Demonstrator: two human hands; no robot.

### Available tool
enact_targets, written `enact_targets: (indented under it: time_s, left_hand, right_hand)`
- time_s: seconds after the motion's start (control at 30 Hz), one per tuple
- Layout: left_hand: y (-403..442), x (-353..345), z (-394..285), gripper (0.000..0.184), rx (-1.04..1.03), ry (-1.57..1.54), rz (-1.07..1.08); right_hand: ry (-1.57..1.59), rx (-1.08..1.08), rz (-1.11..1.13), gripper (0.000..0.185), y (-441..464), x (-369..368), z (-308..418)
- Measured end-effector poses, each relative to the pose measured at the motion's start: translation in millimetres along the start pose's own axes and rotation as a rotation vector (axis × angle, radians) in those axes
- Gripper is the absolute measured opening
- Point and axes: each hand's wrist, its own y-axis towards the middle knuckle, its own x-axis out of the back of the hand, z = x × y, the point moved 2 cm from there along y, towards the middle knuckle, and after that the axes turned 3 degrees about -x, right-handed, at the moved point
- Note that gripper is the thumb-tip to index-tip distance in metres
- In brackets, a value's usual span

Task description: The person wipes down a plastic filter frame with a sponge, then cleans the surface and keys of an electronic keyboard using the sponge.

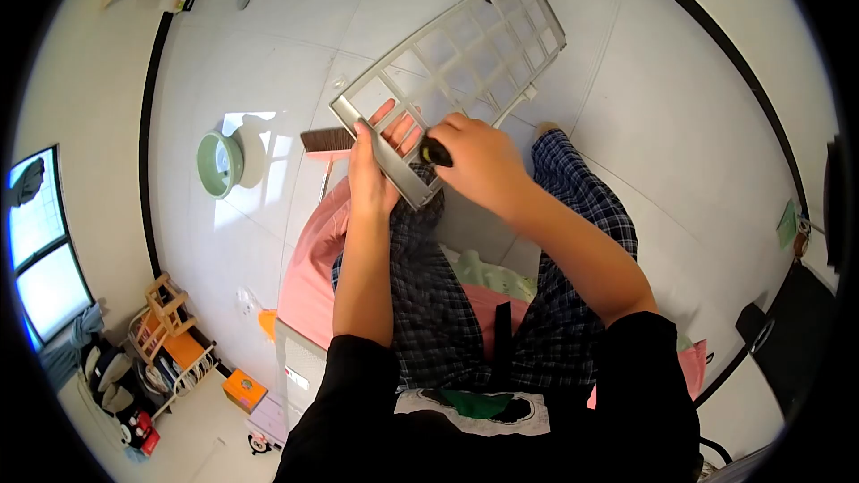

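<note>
A long, pale grey air filter (pixel 360 88) with a grid frame and mesh is held tilted above my knees. My left hand (pixel 367 165) grips its near end, the thumb on the frame and the fingers behind, showing through the mesh. My right hand (pixel 483 161) is closed around a black tool (pixel 436 152) with a yellowish mark on its end, right over the filter's near part. The rest of that tool is hidden by the hand, so its kind does not show. The filter's far end reaches up and to the right, over the floor.
A broom head (pixel 327 140) with dark bristles lies on the tiled floor to the left, near a green basin (pixel 219 165). Farther left are an orange box (pixel 243 391) and a wooden stool (pixel 167 302). Pink cloth (pixel 313 255) hangs beside my left leg.
</note>
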Motion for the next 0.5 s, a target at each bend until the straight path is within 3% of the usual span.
enact_targets:
  time_s: [0.07,0.23,0.3,0.33,0.47,0.5]
  left_hand:
    - [2.9,5.5,-3.5,0.07,-0.036,0.007,-0.049]
    - [8.8,16.4,-6.6,0.067,-0.067,-0.043,-0.143]
    - [8.5,16.0,-9.2,0.066,-0.094,-0.008,-0.16]
    - [8.8,16.7,-9.1,0.066,-0.097,-0.011,-0.164]
    - [11.2,23.6,-6.0,0.065,-0.132,0.025,-0.215]
    - [11.6,24.4,-6.5,0.065,-0.147,0.059,-0.224]
  right_hand:
    - [-0.021,-0.138,0.255,0.028,-0.5,1.7,-11.8]
    - [0.194,-0.243,0.159,0.038,12.6,16.8,-21.1]
    - [0.561,-0.268,-0.053,0.039,22.8,18.0,-39.8]
    - [0.762,-0.421,-0.005,0.041,26.5,21.0,-49.1]
    - [1.649,-0.463,-0.139,0.035,32.7,33.4,-68.1]
    - [1.746,-0.589,-0.149,0.036,31.4,37.6,-66.8]
